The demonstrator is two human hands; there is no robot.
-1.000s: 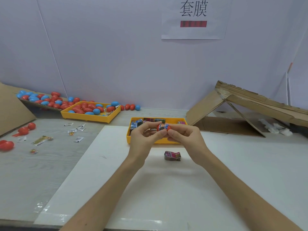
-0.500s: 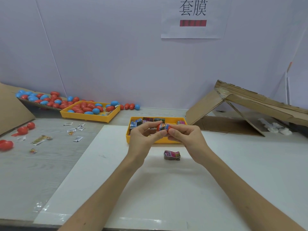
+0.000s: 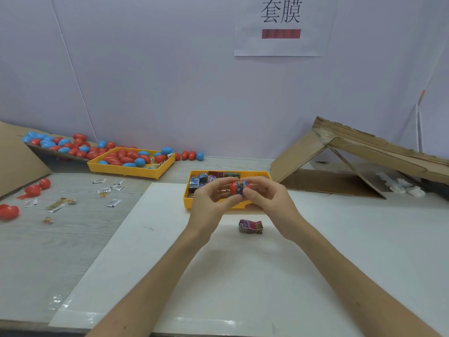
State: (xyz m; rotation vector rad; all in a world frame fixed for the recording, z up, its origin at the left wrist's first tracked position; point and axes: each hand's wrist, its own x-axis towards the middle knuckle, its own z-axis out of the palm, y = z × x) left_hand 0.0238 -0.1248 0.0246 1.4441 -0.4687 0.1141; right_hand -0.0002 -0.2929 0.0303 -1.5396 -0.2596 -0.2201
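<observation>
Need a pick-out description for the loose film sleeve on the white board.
Find the white board, then the yellow tray of sleeves at its far edge. The sleeve lies alone on the board just nearer than that tray, pink and crumpled; the other loose ones sit inside the tray.

A glossy plastic egg (image 3: 239, 187) wrapped in printed film is seen. The trays (image 3: 131, 170) look like smooth yellow plastic; the box (image 3: 352, 152) is rough matt cardboard; the table (image 3: 73, 239) shows pale woodgrain.
</observation>
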